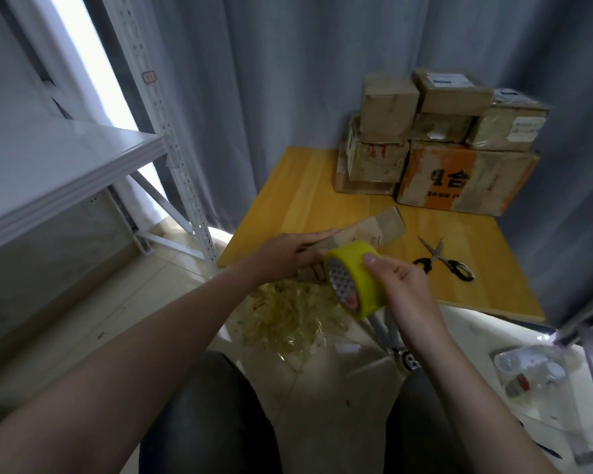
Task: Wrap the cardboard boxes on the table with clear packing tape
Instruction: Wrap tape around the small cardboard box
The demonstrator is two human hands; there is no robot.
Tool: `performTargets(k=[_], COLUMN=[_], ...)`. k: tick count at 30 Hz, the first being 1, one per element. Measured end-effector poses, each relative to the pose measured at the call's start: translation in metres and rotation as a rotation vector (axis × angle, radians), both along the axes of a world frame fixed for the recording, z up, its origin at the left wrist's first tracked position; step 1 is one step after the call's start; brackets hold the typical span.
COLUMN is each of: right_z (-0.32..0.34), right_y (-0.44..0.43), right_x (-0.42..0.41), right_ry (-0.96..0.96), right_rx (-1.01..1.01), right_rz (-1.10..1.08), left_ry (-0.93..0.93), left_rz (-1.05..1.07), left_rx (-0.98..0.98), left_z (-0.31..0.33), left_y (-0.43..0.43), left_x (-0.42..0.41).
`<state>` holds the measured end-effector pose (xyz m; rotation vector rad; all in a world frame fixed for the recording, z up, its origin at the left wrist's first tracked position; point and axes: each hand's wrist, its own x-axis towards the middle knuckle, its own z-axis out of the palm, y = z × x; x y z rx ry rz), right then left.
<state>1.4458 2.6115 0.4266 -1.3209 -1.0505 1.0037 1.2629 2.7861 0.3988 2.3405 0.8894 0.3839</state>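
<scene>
At the near edge of the pale wooden desk, the left hand presses straight fingers on the long flat brown cardboard box, apparently steadying it, while the right hand grips the yellow-tinted packing tape roll just beside it, seemingly ready to lay a strip.

Both bare arms are stretched forward above the knees. The left hand is laid flat on the cardboard box, with its fingers straight. The tape roll is held in the right hand, with the thumb pressed on top of it.
</scene>
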Motion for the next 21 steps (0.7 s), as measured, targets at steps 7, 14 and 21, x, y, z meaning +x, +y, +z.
performTargets(k=[7, 14, 21], right_z=[0.015, 0.012, 0.008], right_y=[0.026, 0.058, 0.068], right_x=[-0.007, -0.009, -0.015], right_ry=[-0.070, -0.056, -0.030], right_rx=[0.123, 0.148, 0.167], right_rz=[0.081, 0.002, -0.027], left_ry=[-0.169, -0.362, -0.174], left_rz=[0.141, 0.329, 0.294], left_rx=[-0.162, -0.424, -0.004], left_z=[0.000, 0.001, -0.022], left_y=[0.006, -0.004, -0.007], left_x=[-0.003, -0.015, -0.006])
